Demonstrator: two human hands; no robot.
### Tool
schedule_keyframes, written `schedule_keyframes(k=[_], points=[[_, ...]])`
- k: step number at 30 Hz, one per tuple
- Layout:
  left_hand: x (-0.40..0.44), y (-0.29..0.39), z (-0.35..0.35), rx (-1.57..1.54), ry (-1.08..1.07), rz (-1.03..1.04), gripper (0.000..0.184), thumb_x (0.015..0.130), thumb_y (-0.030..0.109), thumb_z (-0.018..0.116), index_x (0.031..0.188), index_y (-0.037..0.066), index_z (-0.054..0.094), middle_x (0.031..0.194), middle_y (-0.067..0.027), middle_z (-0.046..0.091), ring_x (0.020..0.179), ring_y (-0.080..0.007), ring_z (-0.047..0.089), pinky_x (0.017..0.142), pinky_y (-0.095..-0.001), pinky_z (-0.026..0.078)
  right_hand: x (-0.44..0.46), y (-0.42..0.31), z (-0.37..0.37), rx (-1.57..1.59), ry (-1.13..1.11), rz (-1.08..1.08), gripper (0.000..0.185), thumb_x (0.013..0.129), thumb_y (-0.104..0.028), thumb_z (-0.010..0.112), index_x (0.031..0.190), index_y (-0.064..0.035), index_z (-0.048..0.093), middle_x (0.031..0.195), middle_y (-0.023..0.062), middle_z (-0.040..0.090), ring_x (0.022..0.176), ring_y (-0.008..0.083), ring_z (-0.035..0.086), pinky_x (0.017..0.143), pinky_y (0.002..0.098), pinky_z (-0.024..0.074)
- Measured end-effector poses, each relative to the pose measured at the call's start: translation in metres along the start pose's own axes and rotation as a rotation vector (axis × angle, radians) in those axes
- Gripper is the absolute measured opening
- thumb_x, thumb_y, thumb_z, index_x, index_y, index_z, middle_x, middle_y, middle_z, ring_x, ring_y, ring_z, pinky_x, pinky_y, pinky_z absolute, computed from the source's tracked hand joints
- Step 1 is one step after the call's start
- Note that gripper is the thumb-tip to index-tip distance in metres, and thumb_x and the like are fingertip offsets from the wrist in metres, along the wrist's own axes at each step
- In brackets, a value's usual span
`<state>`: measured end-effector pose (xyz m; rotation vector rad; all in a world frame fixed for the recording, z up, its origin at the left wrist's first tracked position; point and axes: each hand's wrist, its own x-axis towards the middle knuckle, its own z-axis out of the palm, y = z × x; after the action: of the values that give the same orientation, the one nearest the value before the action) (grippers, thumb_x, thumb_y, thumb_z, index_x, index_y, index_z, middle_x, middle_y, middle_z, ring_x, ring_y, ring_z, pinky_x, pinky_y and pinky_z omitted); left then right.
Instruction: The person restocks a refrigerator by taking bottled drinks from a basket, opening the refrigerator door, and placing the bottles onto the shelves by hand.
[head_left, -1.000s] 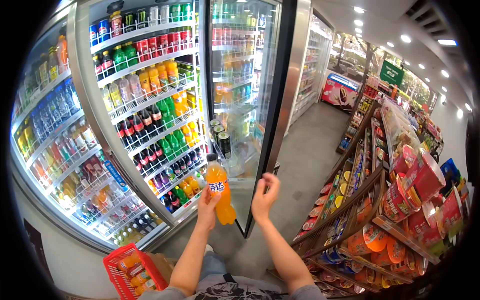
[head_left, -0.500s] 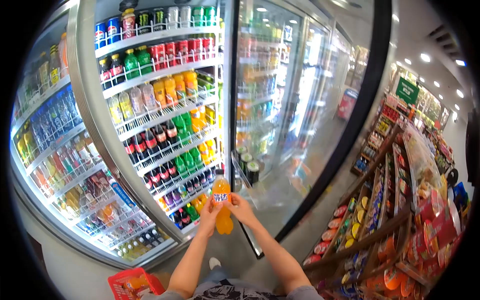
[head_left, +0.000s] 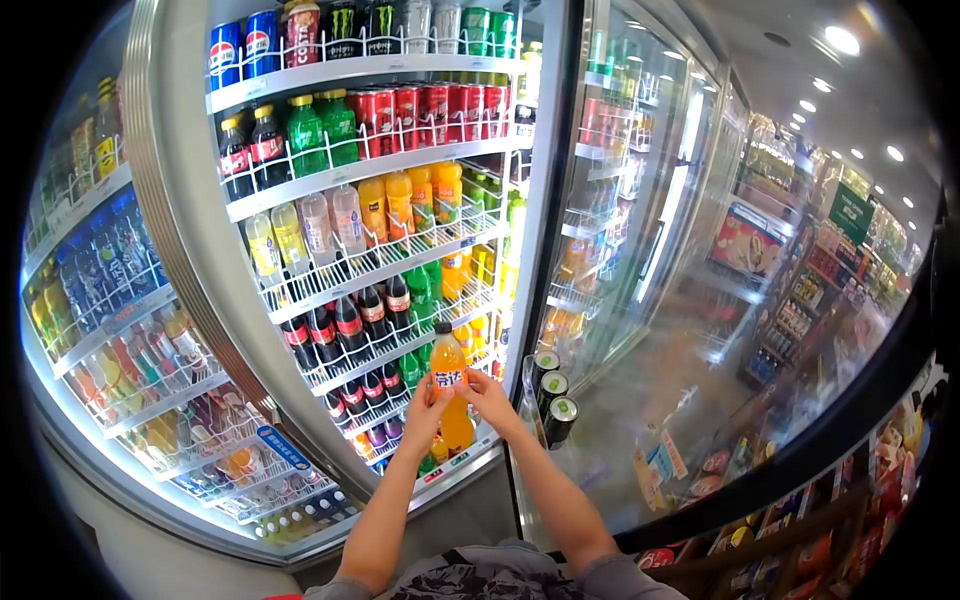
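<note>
An orange soda bottle (head_left: pixel 457 422) with a dark cap stands upright before my chest, its label facing me. My left hand (head_left: pixel 428 408) grips it from the left and my right hand (head_left: pixel 486 398) from the right, both at label height. Behind the bottle is the lit drinks cooler, with wire shelves (head_left: pixel 380 265) of bottles and cans. Orange bottles (head_left: pixel 400 203) stand on its third shelf, and dark cola bottles (head_left: pixel 350 325) are on the shelf below.
On my right the cooler's glass door (head_left: pixel 640 330) stands open, with dark cans (head_left: pixel 559 415) in a holder by it. Snack racks (head_left: pixel 800 520) lie beyond the door at the lower right. Another cooler section (head_left: pixel 110 280) is on the left.
My right hand has come in from the right and taken hold of the bottle, which my left hand held alone. The cooler shelves look closer, and the door has swung wider; the red basket has nearly left the view.
</note>
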<state>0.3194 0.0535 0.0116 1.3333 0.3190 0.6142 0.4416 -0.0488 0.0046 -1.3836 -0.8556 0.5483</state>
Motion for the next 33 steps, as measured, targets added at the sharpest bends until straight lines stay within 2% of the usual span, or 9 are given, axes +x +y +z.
schedule_keyframes(k=[5,13,15,18,20,22,25,29,33], points=[[0.044,-0.009,-0.012,-0.115,0.011,0.002,0.064,0.094,0.014,0.065,0.147,0.000,0.031,0.126,-0.0121,0.058,0.114,-0.0178,0.057,0.097,-0.0293,0.044,0.044,0.021,0.005,0.152,0.081,0.023,0.048,0.093,-0.027,0.067,0.132,-0.0022,0.055,0.106,0.0054,0.068,0.090,0.0100,0.062,0.077,0.0237,0.0488],[0.097,-0.033,-0.026,0.005,-0.166,-0.112,0.065,0.094,0.011,0.064,0.148,-0.001,0.030,0.127,-0.0132,0.059,0.114,-0.0179,0.057,0.097,-0.0299,0.045,0.061,0.020,-0.017,-0.108,0.096,0.081,0.055,0.094,-0.034,0.063,0.138,-0.0042,0.051,0.111,0.0069,0.066,0.097,0.0144,0.062,0.081,0.0282,0.0506],[0.116,-0.050,-0.029,-0.033,-0.169,-0.076,0.065,0.092,0.016,0.066,0.147,0.001,0.035,0.128,-0.0132,0.059,0.112,-0.0176,0.058,0.094,-0.0295,0.046,0.070,0.024,-0.020,-0.188,0.133,0.111,0.055,0.094,-0.036,0.063,0.139,-0.0060,0.051,0.112,0.0077,0.066,0.099,0.0161,0.063,0.083,0.0293,0.0508],[0.141,-0.054,-0.033,0.201,-0.178,-0.056,0.064,0.089,0.024,0.070,0.143,0.003,0.043,0.120,-0.0129,0.061,0.104,-0.0183,0.061,0.087,-0.0294,0.049,0.085,0.025,-0.027,-0.257,0.140,0.145,0.056,0.094,-0.036,0.063,0.140,-0.0073,0.049,0.111,0.0086,0.066,0.094,0.0161,0.065,0.077,0.0280,0.0536],[0.151,-0.041,-0.030,0.536,-0.138,0.106,0.061,0.089,0.025,0.071,0.142,0.006,0.047,0.107,-0.0072,0.062,0.095,-0.0166,0.060,0.081,-0.0296,0.049,0.099,0.031,-0.033,-0.250,0.139,0.165,0.056,0.094,-0.035,0.064,0.141,-0.0077,0.048,0.110,0.0088,0.066,0.092,0.0157,0.065,0.073,0.0272,0.0546],[0.171,-0.042,-0.030,0.548,-0.147,0.126,0.062,0.088,0.027,0.072,0.141,0.007,0.048,0.107,-0.0082,0.061,0.094,-0.0177,0.060,0.082,-0.0308,0.049,0.119,0.039,-0.040,-0.258,0.195,0.060,0.056,0.092,-0.034,0.066,0.136,-0.0030,0.051,0.102,0.0140,0.069,0.081,0.0189,0.069,0.066,0.0298,0.0558],[0.202,-0.036,-0.022,0.546,-0.149,0.228,0.060,0.084,0.028,0.074,0.134,0.000,0.053,0.104,-0.0152,0.060,0.090,-0.0224,0.063,0.077,-0.0320,0.052,0.142,0.030,-0.047,-0.327,0.263,0.056,0.057,0.092,-0.029,0.067,0.141,-0.0070,0.047,0.106,0.0102,0.067,0.085,0.0147,0.066,0.065,0.0257,0.0545],[0.238,-0.033,-0.016,0.621,-0.090,0.327,0.058,0.084,0.024,0.074,0.132,0.001,0.053,0.105,-0.0157,0.061,0.090,-0.0246,0.063,0.077,-0.0323,0.052,0.171,0.016,-0.057,-0.402,0.310,0.016,0.059,0.091,-0.026,0.067,0.142,-0.0062,0.045,0.110,0.0167,0.068,0.086,0.0189,0.068,0.074,0.0304,0.0546],[0.272,-0.017,0.001,0.650,-0.071,0.383,0.060,0.081,0.021,0.076,0.134,0.003,0.053,0.107,-0.0149,0.062,0.089,-0.0237,0.063,0.076,-0.0327,0.052,0.208,0.016,-0.075,-0.469,0.328,0.015,0.058,0.092,-0.021,0.064,0.145,-0.0145,0.043,0.116,0.0161,0.067,0.089,0.0245,0.069,0.079,0.0340,0.0540]])
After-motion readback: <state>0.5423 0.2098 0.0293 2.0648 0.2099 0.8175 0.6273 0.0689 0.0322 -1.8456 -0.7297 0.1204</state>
